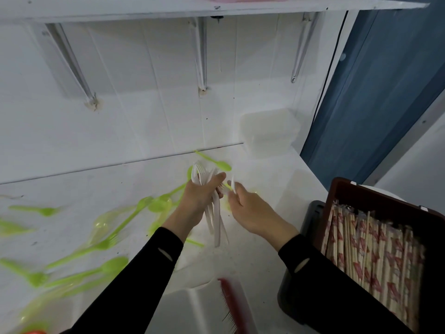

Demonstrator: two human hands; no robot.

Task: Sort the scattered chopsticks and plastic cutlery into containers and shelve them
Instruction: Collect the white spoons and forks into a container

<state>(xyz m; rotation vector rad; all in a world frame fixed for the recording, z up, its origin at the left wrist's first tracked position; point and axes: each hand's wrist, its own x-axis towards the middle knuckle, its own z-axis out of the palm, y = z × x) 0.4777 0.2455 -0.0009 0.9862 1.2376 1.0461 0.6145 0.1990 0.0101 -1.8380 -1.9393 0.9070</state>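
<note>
We're over the white counter [260,256], and the left hand [202,197] has its fingers wrapped round a bundle of white forks [216,225]. The tines fan out above the knuckles and the handles hang below the palm. The right hand [250,208] sits just beside it, thumb and fingertips pinched on one thin white piece [232,183]. It's too blurred to say whether that's a fork or a knife.

The green cutlery [101,245] lies scattered across the counter to the left, with one green spoon [216,163] just behind the hands. On the right, the wrapped chopsticks [373,242] are already packed into a brown box [342,189]. Clear tubs [267,133] wait stacked against the back wall, under the shelf [168,10].

This stuff looks feather-light, thin and a bit springy, so we judge a loose bundle will splay or slip sideways. The smooth plastic handles slide on each other. The best hold is round the handles near the middle, tines all one way. A hard squeeze near the tines could snap them.

Single pieces lying flat on the counter will want a fingertip pinch at the handle end — no weight to fight.
</note>
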